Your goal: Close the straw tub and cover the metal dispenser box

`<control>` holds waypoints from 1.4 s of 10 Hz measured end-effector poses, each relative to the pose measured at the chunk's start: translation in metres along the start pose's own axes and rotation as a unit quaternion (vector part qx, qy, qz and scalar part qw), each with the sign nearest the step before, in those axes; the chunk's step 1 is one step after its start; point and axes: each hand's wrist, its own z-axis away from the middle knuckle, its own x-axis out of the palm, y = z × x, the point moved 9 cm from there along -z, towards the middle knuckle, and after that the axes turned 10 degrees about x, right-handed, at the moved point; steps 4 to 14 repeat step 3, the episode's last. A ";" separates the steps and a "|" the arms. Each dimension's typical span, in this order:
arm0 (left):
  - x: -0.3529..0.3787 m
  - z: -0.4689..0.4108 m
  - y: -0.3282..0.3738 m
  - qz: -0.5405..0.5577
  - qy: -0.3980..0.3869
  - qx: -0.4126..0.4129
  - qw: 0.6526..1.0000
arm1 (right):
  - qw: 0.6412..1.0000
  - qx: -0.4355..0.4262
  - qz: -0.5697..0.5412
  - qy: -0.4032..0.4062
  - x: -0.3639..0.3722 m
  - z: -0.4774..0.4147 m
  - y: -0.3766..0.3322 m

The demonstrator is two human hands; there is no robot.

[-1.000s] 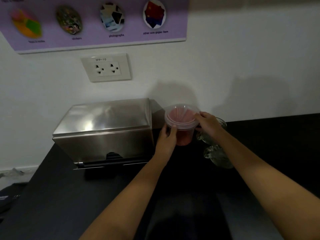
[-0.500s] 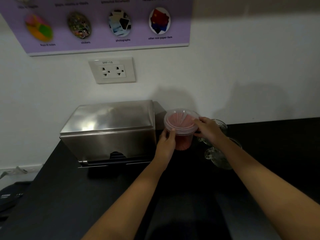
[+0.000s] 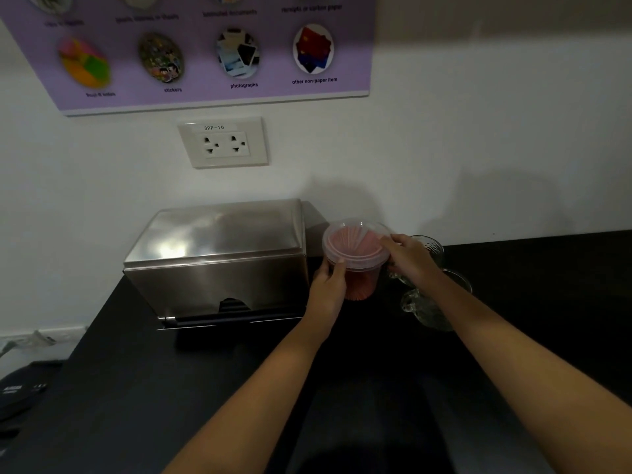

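Note:
A clear plastic straw tub [image 3: 363, 285] full of red straws stands on the black counter, just right of the metal dispenser box [image 3: 219, 265]. A clear round lid [image 3: 355, 242] lies on the tub's rim. My left hand [image 3: 328, 289] grips the tub's left side, thumb on the lid's edge. My right hand [image 3: 410, 260] holds the lid's right edge with its fingertips. The steel box sits against the wall with its shiny cover down on top.
Two clear glass mugs [image 3: 429, 302] stand right of the tub, partly behind my right wrist. A wall socket [image 3: 224, 142] and a purple poster [image 3: 205, 53] hang above. The black counter [image 3: 171, 388] ends at the left, where a dark object [image 3: 17, 391] lies lower down.
The view has tilted up, so the box and tub sit lower in the frame. Both hands stay on the tub and lid, with the fingers shifting slightly along the rim.

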 end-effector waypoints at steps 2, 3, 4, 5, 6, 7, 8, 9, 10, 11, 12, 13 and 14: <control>-0.001 0.029 -0.003 -0.023 -0.019 -0.023 0.999 | 1.000 0.014 -0.010 0.021 -0.016 0.018 0.000; -0.005 0.044 -0.008 -0.037 -0.036 -0.034 0.998 | 0.999 0.000 -0.015 0.033 -0.022 0.039 -0.002; -0.005 0.044 -0.008 -0.037 -0.036 -0.034 0.998 | 0.999 0.000 -0.015 0.033 -0.022 0.039 -0.002; -0.005 0.044 -0.008 -0.037 -0.036 -0.034 0.998 | 0.999 0.000 -0.015 0.033 -0.022 0.039 -0.002; -0.005 0.044 -0.008 -0.037 -0.036 -0.034 0.998 | 0.999 0.000 -0.015 0.033 -0.022 0.039 -0.002; -0.005 0.044 -0.008 -0.037 -0.036 -0.034 0.998 | 0.999 0.000 -0.015 0.033 -0.022 0.039 -0.002; -0.005 0.044 -0.008 -0.037 -0.036 -0.034 0.998 | 0.999 0.000 -0.015 0.033 -0.022 0.039 -0.002; -0.005 0.044 -0.008 -0.037 -0.036 -0.034 0.998 | 0.999 0.000 -0.015 0.033 -0.022 0.039 -0.002; -0.005 0.044 -0.008 -0.037 -0.036 -0.034 0.998 | 0.999 0.000 -0.015 0.033 -0.022 0.039 -0.002; -0.005 0.044 -0.008 -0.037 -0.036 -0.034 0.998 | 0.999 0.000 -0.015 0.033 -0.022 0.039 -0.002; -0.005 0.044 -0.008 -0.037 -0.036 -0.034 0.998 | 0.999 0.000 -0.015 0.033 -0.022 0.039 -0.002; -0.005 0.044 -0.008 -0.037 -0.036 -0.034 0.998 | 0.999 0.000 -0.015 0.033 -0.022 0.039 -0.002; -0.005 0.044 -0.008 -0.037 -0.036 -0.034 0.998 | 0.999 0.000 -0.015 0.033 -0.022 0.039 -0.002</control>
